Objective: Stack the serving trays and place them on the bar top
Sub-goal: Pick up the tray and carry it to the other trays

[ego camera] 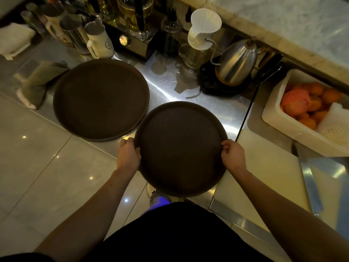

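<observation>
Both arms reach forward and down from the body, a little bent, and the two hands hold one round dark tray between them. The left hand (128, 155) grips the left rim of this near tray (180, 148), with the thumb on the upper edge and the fingers curled under it. The right hand (233, 154) is closed on the right rim in the same way, knuckles up. The near tray is flat, and it hangs partly over the front edge of the steel counter (217, 108); I cannot tell if its far part rests on the counter or is lifted a little.

The second tray (101, 99), also round and dark, lies flat on the counter to the left and further back. The rims of the two trays are very close to each other, and the near one seems to overlap it slightly. Nothing lies on either tray.

To the right stands a white plastic bin (294, 127) with oranges (319, 103) inside, one in a pink foam net (296, 97), and a white mesh piece at its right side. Behind the trays are a steel kettle (236, 67) on a dark base and a white coffee dripper (204, 25). The marble bar top (283, 21) runs above, at the upper right.
</observation>
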The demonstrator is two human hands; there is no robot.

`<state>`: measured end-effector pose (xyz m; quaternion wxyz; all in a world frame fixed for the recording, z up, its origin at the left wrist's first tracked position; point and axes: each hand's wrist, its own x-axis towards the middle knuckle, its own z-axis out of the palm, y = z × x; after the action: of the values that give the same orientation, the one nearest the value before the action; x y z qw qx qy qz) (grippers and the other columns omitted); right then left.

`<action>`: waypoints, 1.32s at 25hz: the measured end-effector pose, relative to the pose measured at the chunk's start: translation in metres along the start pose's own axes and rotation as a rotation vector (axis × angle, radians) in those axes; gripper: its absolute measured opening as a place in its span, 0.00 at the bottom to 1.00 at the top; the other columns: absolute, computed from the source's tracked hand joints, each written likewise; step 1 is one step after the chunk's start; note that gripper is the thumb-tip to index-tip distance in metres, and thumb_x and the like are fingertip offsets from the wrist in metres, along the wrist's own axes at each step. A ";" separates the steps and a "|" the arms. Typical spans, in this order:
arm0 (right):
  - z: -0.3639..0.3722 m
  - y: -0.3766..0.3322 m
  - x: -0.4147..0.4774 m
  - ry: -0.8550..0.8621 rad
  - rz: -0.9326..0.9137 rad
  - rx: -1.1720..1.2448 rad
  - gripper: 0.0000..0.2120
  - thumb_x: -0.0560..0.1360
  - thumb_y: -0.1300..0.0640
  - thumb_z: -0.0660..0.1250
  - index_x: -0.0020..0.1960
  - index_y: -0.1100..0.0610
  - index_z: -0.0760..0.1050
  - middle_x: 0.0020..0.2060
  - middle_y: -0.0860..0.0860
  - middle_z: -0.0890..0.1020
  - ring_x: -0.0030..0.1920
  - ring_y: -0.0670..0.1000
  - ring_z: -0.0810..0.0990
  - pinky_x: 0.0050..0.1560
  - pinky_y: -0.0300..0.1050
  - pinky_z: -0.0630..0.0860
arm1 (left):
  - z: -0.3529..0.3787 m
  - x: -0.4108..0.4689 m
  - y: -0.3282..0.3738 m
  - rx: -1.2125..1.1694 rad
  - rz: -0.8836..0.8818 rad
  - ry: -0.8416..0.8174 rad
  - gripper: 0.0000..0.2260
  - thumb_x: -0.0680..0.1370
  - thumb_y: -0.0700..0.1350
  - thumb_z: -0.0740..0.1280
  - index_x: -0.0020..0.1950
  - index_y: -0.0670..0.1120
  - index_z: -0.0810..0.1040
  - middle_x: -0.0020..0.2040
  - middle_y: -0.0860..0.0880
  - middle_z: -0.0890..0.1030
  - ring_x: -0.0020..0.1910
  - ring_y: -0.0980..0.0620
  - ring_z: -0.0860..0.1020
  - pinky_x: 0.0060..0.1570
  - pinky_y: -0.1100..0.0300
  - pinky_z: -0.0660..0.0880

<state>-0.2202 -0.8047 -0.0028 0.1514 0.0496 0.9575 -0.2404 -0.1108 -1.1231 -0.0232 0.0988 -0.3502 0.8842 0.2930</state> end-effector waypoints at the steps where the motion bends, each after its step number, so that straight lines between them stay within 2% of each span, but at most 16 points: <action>1: 0.004 -0.003 -0.002 -0.023 0.001 -0.008 0.16 0.73 0.67 0.61 0.59 0.60 0.78 0.53 0.58 0.80 0.52 0.58 0.80 0.56 0.51 0.77 | 0.000 -0.002 0.000 -0.005 0.006 -0.002 0.15 0.79 0.40 0.64 0.65 0.41 0.72 0.63 0.40 0.73 0.59 0.40 0.76 0.58 0.47 0.74; 5: 0.016 -0.004 -0.012 -0.095 -0.018 -0.050 0.16 0.73 0.64 0.63 0.60 0.58 0.76 0.56 0.58 0.77 0.54 0.58 0.79 0.59 0.52 0.77 | 0.000 -0.008 0.000 -0.022 0.026 -0.006 0.16 0.80 0.41 0.62 0.68 0.41 0.70 0.64 0.40 0.72 0.59 0.40 0.76 0.58 0.47 0.74; 9: 0.013 0.001 -0.019 -0.118 -0.038 -0.037 0.16 0.74 0.64 0.64 0.61 0.59 0.75 0.56 0.58 0.76 0.51 0.54 0.78 0.55 0.44 0.74 | 0.001 -0.010 -0.005 -0.026 0.070 -0.018 0.15 0.81 0.42 0.61 0.67 0.41 0.69 0.63 0.39 0.72 0.58 0.40 0.77 0.55 0.48 0.75; 15: 0.015 0.008 -0.036 -0.118 -0.076 -0.034 0.18 0.75 0.64 0.63 0.64 0.59 0.73 0.59 0.58 0.74 0.57 0.56 0.76 0.55 0.42 0.71 | 0.005 -0.011 -0.011 0.052 0.100 -0.021 0.16 0.82 0.46 0.58 0.69 0.43 0.66 0.64 0.41 0.72 0.57 0.40 0.78 0.52 0.44 0.76; 21: 0.023 0.014 -0.055 -0.145 -0.167 -0.120 0.21 0.75 0.62 0.64 0.67 0.59 0.70 0.65 0.57 0.70 0.64 0.57 0.72 0.65 0.49 0.72 | 0.006 -0.024 -0.013 0.017 0.118 -0.027 0.16 0.82 0.45 0.58 0.69 0.42 0.67 0.62 0.41 0.74 0.58 0.41 0.77 0.53 0.47 0.76; 27: 0.012 0.019 -0.058 -0.221 -0.275 -0.164 0.23 0.74 0.62 0.64 0.69 0.58 0.69 0.66 0.58 0.69 0.65 0.58 0.70 0.64 0.50 0.70 | 0.000 -0.053 -0.010 0.031 0.120 -0.021 0.15 0.80 0.41 0.61 0.66 0.42 0.70 0.58 0.42 0.78 0.57 0.44 0.78 0.55 0.50 0.76; 31: 0.012 0.016 -0.061 -0.255 -0.308 -0.143 0.22 0.76 0.59 0.63 0.70 0.56 0.67 0.67 0.58 0.69 0.65 0.59 0.72 0.65 0.54 0.73 | -0.006 -0.074 -0.005 -0.014 0.111 -0.028 0.15 0.79 0.40 0.62 0.65 0.41 0.73 0.52 0.41 0.82 0.51 0.43 0.81 0.47 0.55 0.75; 33: 0.016 0.009 -0.069 -0.291 -0.345 -0.097 0.23 0.76 0.58 0.63 0.70 0.56 0.66 0.67 0.58 0.69 0.64 0.58 0.72 0.64 0.54 0.73 | -0.009 -0.088 -0.004 -0.087 0.098 -0.014 0.17 0.80 0.41 0.61 0.68 0.41 0.71 0.56 0.41 0.82 0.52 0.44 0.81 0.46 0.57 0.73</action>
<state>-0.1483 -0.8058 0.0011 0.2468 -0.1573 0.9303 -0.2212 -0.0430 -1.0810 0.0156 0.0751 -0.3085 0.8859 0.3382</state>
